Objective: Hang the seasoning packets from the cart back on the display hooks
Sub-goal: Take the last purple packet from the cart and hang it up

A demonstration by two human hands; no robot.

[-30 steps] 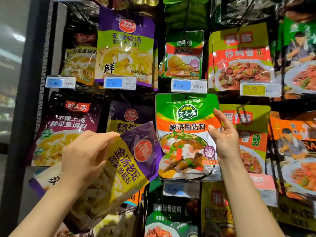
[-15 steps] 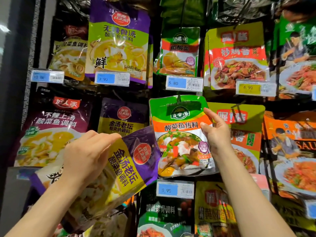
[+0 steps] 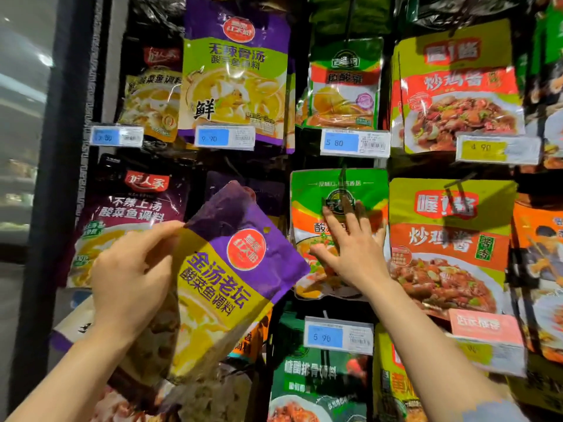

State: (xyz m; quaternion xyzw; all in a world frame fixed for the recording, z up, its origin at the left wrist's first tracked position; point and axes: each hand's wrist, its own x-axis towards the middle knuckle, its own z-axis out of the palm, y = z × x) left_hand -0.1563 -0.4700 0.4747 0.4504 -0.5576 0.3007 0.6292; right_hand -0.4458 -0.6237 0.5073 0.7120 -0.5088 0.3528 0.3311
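Right hand [image 3: 350,251] now flattens green packet [image 3: 338,190].

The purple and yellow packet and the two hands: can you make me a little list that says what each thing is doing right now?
left hand: grips the purple and yellow packet by its left edge, tilted, in front of the display
right hand: fingers straight, pressing flat on the green and orange packet
green and orange packet: hanging on its hook, under the 5.80 price tag
purple and yellow packet: not yet on a hook
cart: not in view
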